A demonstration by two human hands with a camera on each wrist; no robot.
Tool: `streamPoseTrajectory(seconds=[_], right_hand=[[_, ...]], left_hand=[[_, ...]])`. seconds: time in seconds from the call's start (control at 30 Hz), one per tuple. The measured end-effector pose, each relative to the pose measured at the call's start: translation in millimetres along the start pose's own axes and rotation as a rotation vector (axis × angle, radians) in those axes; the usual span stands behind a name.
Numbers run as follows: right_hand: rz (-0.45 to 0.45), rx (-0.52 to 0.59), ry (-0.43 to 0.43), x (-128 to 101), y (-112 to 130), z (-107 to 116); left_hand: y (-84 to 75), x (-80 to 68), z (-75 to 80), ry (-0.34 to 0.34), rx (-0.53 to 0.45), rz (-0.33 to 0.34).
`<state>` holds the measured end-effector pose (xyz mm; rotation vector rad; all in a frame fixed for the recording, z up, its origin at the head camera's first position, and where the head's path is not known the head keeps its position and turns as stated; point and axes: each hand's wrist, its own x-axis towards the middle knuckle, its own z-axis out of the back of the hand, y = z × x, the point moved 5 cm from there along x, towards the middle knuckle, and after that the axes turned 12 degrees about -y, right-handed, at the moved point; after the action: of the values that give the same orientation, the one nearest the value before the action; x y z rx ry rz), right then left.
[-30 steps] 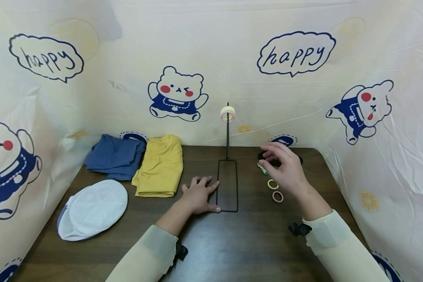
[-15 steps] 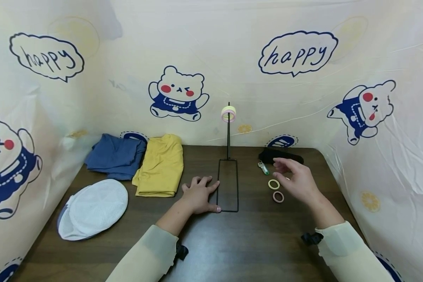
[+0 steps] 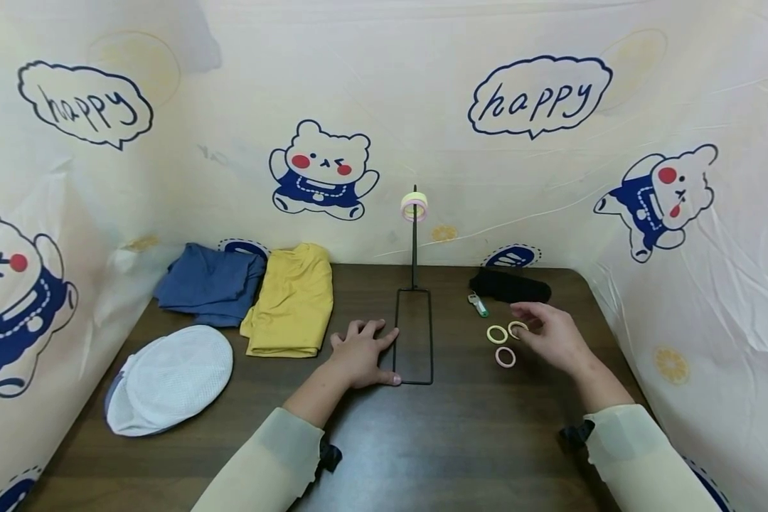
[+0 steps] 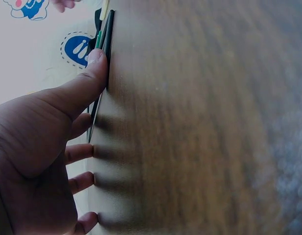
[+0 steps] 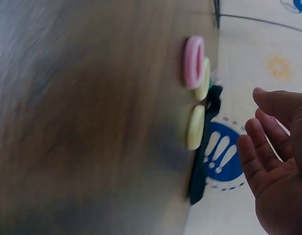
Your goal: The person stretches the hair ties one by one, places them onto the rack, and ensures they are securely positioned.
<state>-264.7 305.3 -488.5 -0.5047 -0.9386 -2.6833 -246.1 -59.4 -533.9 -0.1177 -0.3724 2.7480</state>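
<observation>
Both hands open: left hand point(image 3: 360, 352) flat on stand base point(image 3: 414, 338), right hand point(image 3: 552, 338) empty

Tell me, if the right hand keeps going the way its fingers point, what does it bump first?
Probably the yellow hair ring right at the right hand's fingertips; whether they already touch is unclear.

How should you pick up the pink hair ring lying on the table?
Pinch the pink ring by its rim, probably from above with the right hand hovering close by. It lies flat on the table, with an open middle for one fingertip.
</observation>
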Motion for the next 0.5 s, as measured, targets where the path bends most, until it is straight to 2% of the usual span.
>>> streamPoseTrajectory(seconds=[0.27, 0.5], right_hand=[[-0.1, -0.099, 0.162, -1, -25, -6], [-0.14, -0.135, 0.218, 1, -35, -11]], left_hand=[[1.2, 1.1, -2.0, 0.003, 0.012, 0.001], [1.0, 0.7, -0.7, 0.006, 0.018, 0.001]])
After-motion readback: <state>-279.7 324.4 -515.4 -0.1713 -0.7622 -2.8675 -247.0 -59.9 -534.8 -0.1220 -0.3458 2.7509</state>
